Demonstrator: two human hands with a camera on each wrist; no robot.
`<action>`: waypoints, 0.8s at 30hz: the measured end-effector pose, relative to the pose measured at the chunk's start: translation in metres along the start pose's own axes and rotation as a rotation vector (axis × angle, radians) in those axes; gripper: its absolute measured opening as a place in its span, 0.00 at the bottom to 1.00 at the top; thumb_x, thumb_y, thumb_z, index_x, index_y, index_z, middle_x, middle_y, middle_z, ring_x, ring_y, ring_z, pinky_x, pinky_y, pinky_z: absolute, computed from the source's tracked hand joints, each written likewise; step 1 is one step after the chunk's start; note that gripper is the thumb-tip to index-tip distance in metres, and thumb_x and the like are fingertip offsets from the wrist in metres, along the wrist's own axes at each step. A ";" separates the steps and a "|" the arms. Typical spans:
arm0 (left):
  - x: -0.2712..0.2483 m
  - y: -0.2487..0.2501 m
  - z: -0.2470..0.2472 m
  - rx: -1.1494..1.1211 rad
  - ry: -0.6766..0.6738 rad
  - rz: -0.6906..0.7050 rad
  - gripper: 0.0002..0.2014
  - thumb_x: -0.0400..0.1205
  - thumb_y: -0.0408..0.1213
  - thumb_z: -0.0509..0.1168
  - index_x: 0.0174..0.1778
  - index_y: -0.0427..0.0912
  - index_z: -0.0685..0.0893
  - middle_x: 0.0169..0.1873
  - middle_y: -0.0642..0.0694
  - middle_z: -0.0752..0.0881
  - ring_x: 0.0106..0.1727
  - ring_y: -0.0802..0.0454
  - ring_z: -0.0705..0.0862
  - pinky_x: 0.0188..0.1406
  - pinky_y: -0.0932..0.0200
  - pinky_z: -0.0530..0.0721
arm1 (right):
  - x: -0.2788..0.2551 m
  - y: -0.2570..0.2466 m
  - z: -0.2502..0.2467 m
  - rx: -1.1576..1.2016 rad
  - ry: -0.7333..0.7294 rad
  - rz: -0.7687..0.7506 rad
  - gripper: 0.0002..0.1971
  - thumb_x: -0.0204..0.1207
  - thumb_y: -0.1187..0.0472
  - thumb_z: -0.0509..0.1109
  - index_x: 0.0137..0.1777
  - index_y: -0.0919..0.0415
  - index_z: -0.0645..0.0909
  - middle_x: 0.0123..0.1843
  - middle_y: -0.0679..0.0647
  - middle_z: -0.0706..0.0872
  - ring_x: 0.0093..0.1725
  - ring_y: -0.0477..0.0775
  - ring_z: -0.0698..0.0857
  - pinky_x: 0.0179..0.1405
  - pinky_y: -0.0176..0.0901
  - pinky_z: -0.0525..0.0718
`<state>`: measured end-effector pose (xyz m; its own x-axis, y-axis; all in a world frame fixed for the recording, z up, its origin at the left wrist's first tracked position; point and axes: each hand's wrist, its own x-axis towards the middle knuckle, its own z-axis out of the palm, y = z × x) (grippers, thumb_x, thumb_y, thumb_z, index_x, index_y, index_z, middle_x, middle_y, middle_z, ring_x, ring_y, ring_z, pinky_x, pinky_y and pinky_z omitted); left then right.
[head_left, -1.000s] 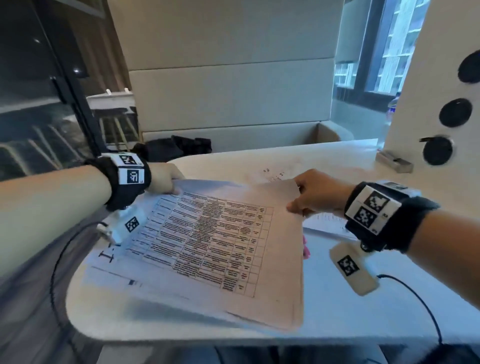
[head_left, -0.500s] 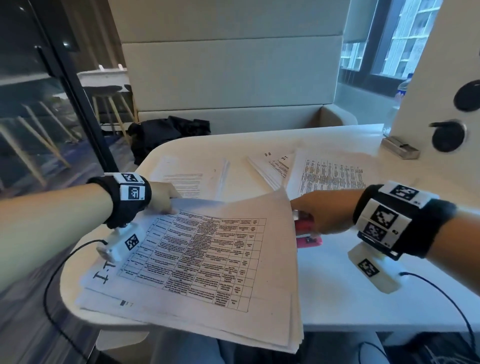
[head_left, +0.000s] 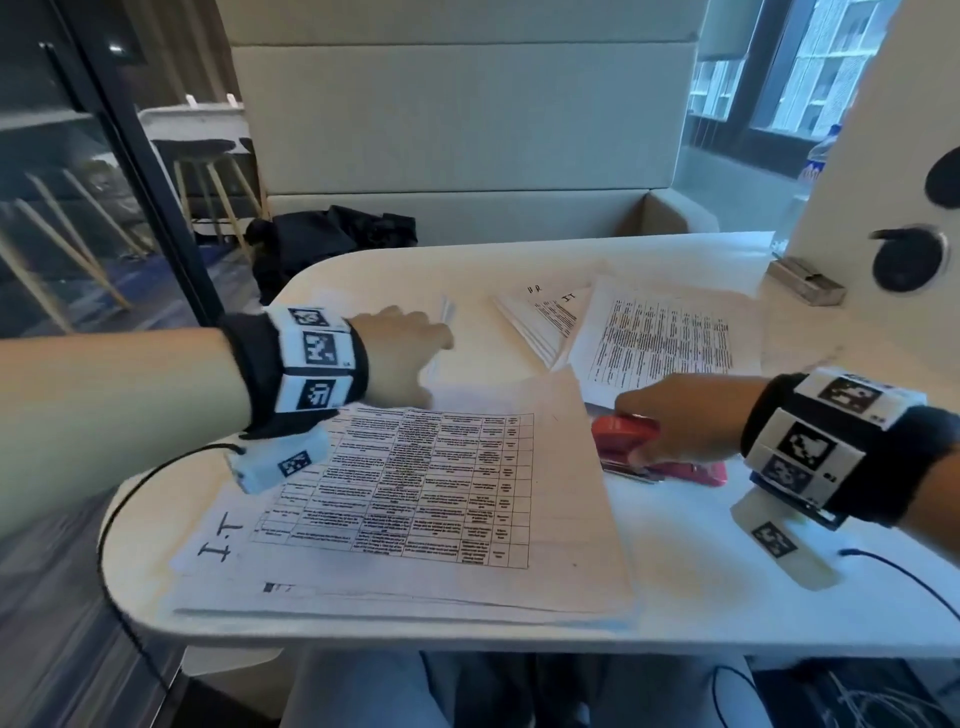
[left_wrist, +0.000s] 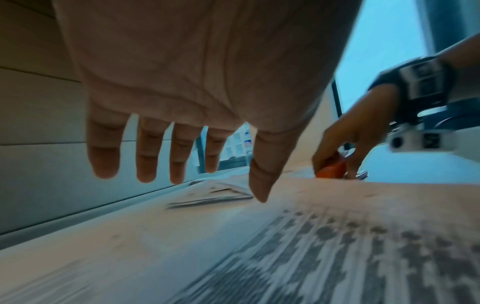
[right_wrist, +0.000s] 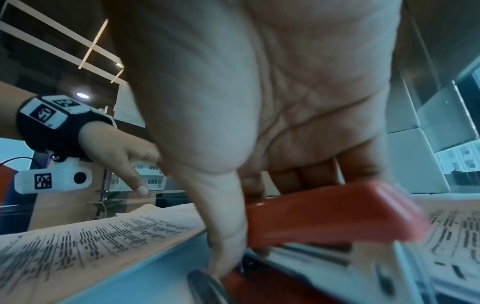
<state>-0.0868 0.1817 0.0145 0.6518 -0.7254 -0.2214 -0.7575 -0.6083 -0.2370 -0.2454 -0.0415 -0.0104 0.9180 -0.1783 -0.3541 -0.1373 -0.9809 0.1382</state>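
A thick stack of printed papers (head_left: 415, 493) with a table and "I.T" written on top lies on the white table's near left part. My left hand (head_left: 405, 353) hovers over its far edge, fingers (left_wrist: 145, 156) straight and spread, holding nothing. A red stapler (head_left: 639, 441) lies just right of the stack. My right hand (head_left: 680, 421) grips it, thumb on the near side and fingers over the red top (right_wrist: 337, 214).
More printed sheets (head_left: 665, 338) and a fanned pile (head_left: 545, 322) lie further back on the white table (head_left: 701, 582). A small metal box (head_left: 805, 283) sits at the far right by a white panel. A dark bag (head_left: 332, 239) lies on the bench beyond.
Both hands let go of the paper stack, which now lies flat. My right hand closed around the red stapler. My left hand lifted off and moved forward, fingers spread.
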 end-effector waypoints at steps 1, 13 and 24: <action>-0.002 0.016 -0.004 -0.024 -0.007 0.064 0.36 0.78 0.56 0.67 0.79 0.51 0.61 0.74 0.47 0.70 0.71 0.46 0.70 0.70 0.45 0.73 | -0.001 0.000 -0.001 -0.026 -0.023 0.020 0.15 0.78 0.44 0.67 0.58 0.51 0.76 0.47 0.46 0.83 0.42 0.45 0.79 0.35 0.36 0.72; 0.008 0.105 0.014 0.061 -0.192 0.290 0.57 0.60 0.77 0.67 0.79 0.45 0.61 0.77 0.47 0.63 0.72 0.45 0.67 0.63 0.43 0.75 | -0.019 0.004 -0.030 0.020 0.135 -0.138 0.12 0.81 0.51 0.63 0.39 0.45 0.63 0.41 0.50 0.80 0.41 0.54 0.79 0.46 0.54 0.80; 0.011 0.106 0.024 0.022 -0.259 0.277 0.67 0.62 0.75 0.67 0.84 0.36 0.41 0.84 0.39 0.41 0.84 0.43 0.45 0.81 0.50 0.51 | -0.005 -0.022 0.011 -0.111 0.007 -0.215 0.11 0.83 0.47 0.59 0.53 0.53 0.63 0.48 0.52 0.78 0.44 0.56 0.80 0.41 0.47 0.75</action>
<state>-0.1592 0.1169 -0.0362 0.4123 -0.7542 -0.5110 -0.9072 -0.3913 -0.1545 -0.2508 -0.0203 -0.0219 0.9243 0.0341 -0.3801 0.1026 -0.9815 0.1616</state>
